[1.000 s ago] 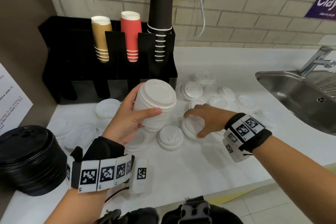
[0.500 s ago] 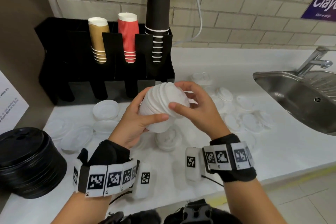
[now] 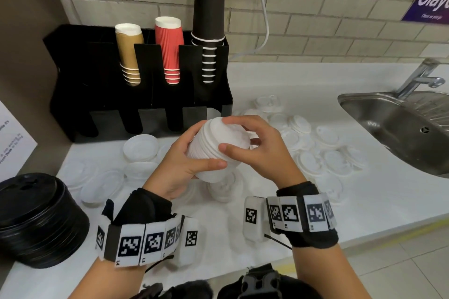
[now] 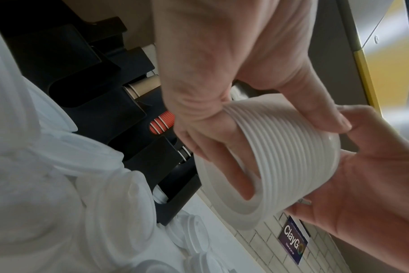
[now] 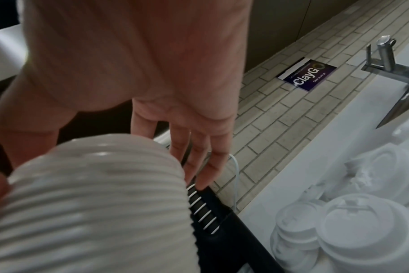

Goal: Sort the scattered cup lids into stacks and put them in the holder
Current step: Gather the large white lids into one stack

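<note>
My left hand grips a tall stack of white cup lids from the side and holds it tilted above the counter. My right hand is curled over the stack's top, its thumb and fingers pinching the rim of the top lid. The left wrist view shows the ribbed lid stack between both hands. The right wrist view has the same stack close up. Several loose white lids lie scattered to the right. The black holder stands at the back left with three cup stacks in it.
Clear flat lids lie on the counter left of my hands. A pile of black lids sits at the near left edge. A steel sink with a tap is at the right. A white cable hangs down the brick wall.
My right hand left the counter with a white lid and brought it onto the top of the stack held in my left hand, where it stays now.
</note>
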Demonstrator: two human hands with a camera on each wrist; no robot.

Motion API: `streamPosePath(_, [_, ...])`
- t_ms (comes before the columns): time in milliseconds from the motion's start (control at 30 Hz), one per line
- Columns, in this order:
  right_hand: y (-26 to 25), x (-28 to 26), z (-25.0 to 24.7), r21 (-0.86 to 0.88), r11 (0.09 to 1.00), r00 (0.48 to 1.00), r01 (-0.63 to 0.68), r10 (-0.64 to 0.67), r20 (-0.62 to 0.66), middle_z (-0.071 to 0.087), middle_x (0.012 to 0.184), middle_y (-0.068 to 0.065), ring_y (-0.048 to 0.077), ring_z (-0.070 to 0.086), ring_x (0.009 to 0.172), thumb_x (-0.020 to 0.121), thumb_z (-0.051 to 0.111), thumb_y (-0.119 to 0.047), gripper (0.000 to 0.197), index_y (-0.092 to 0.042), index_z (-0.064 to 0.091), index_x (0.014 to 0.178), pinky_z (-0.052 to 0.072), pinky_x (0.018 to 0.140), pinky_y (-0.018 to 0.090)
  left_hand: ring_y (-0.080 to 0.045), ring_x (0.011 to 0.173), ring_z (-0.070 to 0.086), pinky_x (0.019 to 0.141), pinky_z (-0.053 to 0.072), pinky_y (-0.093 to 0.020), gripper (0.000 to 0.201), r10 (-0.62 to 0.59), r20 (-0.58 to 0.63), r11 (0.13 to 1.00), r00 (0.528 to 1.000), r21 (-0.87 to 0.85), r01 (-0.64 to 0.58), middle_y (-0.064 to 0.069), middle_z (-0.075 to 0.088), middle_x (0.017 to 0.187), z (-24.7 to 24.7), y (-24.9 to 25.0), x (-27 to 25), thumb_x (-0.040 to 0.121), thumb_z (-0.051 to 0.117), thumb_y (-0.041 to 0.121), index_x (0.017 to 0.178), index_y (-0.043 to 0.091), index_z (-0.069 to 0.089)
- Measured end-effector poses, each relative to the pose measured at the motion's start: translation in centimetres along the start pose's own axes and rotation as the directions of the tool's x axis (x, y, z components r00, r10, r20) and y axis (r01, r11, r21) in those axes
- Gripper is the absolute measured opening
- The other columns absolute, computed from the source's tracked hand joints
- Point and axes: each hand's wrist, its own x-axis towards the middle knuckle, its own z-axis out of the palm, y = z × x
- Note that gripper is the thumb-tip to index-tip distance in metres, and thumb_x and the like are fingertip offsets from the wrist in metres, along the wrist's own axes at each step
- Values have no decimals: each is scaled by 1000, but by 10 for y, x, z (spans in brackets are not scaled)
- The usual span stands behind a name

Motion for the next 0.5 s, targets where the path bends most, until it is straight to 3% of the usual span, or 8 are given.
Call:
streamPosePath(100, [0, 0, 0, 25, 1000, 1000, -7, 8, -11, 60, 114, -12, 2, 54, 107, 72, 83, -29, 42, -30, 65, 110, 52, 80, 21, -22, 119, 59, 76, 58, -31, 89, -10, 6, 1000, 1000, -28, 10, 3, 60, 130, 0, -1, 1, 48, 88, 23, 129, 42, 55])
streamPosePath(200, [1, 1, 1, 68, 998, 1000, 16, -15, -11, 62, 114, -8, 6, 56, 109, 70, 84, -29, 41, -28, 65, 106, 52, 82, 23, -26, 121, 58, 77, 58, -34, 94, -28, 22, 997, 999, -78, 30, -2, 58, 134, -1, -4, 3, 52, 94, 13, 132, 40, 52])
streamPosePath(333, [4, 2, 4, 137, 990, 999, 31, -27, -25, 62, 115, -3, 12, 57, 113, 68, 83, -27, 39, -27, 63, 101, 51, 88, 30, -23, 119, 61, 78, 59, -35, 88, -16, 35, 989, 999, -149, 21, 3, 61, 132, -2, -4, 4, 57, 85, 15, 132, 46, 51])
streamPosePath(500, [6, 6, 7, 95, 992, 996, 86, -87, 11, 58, 120, -5, 8, 53, 116, 72, 82, -21, 37, -23, 63, 104, 46, 88, 19, -25, 122, 59, 78, 58, -37, 85, 12, 42, 987, 999, -161, -5, 0, 60, 134, -4, -1, 5, 54, 83, 25, 133, 39, 53])
